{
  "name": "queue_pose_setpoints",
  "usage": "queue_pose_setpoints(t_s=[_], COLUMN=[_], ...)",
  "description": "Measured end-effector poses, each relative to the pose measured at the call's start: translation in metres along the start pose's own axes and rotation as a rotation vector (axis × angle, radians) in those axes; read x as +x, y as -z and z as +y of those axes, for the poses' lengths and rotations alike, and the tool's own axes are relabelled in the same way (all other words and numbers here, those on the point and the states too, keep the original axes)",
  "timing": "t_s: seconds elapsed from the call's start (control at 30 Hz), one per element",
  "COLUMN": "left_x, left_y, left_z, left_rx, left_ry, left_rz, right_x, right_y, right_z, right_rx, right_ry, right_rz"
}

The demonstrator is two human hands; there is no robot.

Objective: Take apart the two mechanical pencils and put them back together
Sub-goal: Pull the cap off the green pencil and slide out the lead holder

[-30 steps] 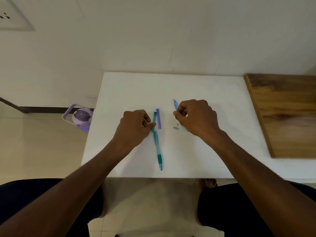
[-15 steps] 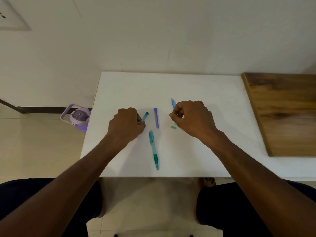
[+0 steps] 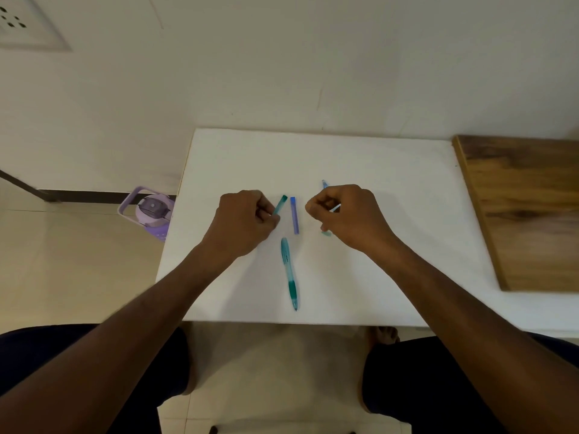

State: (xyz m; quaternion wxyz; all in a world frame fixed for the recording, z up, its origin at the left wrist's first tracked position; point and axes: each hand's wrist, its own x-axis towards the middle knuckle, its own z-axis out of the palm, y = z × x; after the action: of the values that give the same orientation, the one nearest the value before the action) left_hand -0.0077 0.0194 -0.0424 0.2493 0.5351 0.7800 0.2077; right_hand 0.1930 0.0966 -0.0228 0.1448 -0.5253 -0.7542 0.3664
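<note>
I'm seeing risk w/ the small teal bit (image 3: pixel 326 233) at center-right: it's lying just under the right hand (image 3: pixel 347 216) and could get swept off the surface (image 3: pixel 391 183). Left hand (image 3: pixel 242 219) is pinching the teal inner tube (image 3: pixel 279 205); right fingers (image 3: pixel 313 208) are gripping a light-blue part (image 3: pixel 335 208). Teal barrel (image 3: pixel 289 272) is lying loose at center, below both hands.

Teal barrel (image 3: pixel 289 274), blue tube (image 3: pixel 294 215) lie between hands; bare white table (image 3: pixel 391 170) beyond.
</note>
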Motion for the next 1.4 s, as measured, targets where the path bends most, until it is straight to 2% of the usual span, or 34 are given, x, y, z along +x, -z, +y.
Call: queue_pose_setpoints(t_s=[0.17,0.4,0.53,0.67,0.87,1.03,1.07,1.13,1.2,1.23,1.33,1.4], left_x=[-0.012,-0.014,-0.010,-0.011,-0.011,-0.012,-0.012,-0.012,-0.012,-0.012,-0.012,-0.013], left_y=[-0.003,-0.006,0.001,0.003,0.006,0.009,0.008,0.006,0.007,0.008,0.011,0.010], left_z=[0.018,0.019,0.020,0.023,0.027,0.025,0.023,0.018,0.017,0.018,0.024,0.027], left_rx=[0.052,0.036,-0.134,-0.198,-0.364,-0.253,-0.253,-0.298,-0.331,-0.346,-0.388,-0.403], left_ry=[-0.204,-0.320,-0.291,-0.267,-0.227,-0.233,-0.215,-0.166,-0.151,-0.150,-0.142,-0.135], left_rz=[0.111,0.151,0.130,0.085,0.030,-0.034,-0.032,0.002,0.031,0.036,0.037,0.034], right_x=[0.001,0.000,-0.001,-0.001,-0.003,0.003,0.005,0.008,0.003,0.000,-0.007,-0.005], right_y=[-0.005,0.000,0.006,0.012,0.010,0.022,0.029,0.037,0.033,0.028,0.012,0.009], right_z=[-0.009,-0.007,-0.010,-0.011,-0.014,-0.017,-0.014,-0.002,0.006,0.009,0.012,0.012], right_rx=[0.343,0.455,0.446,0.483,0.621,0.903,0.808,0.319,-0.178,-0.317,-0.466,-0.458], right_ry=[-0.156,-0.202,-0.174,-0.173,-0.151,-0.258,-0.234,-0.093,0.037,0.052,-0.022,-0.081], right_rz=[-0.091,-0.096,-0.105,-0.105,-0.057,0.063,0.085,0.061,-0.051,-0.133,-0.374,-0.414])
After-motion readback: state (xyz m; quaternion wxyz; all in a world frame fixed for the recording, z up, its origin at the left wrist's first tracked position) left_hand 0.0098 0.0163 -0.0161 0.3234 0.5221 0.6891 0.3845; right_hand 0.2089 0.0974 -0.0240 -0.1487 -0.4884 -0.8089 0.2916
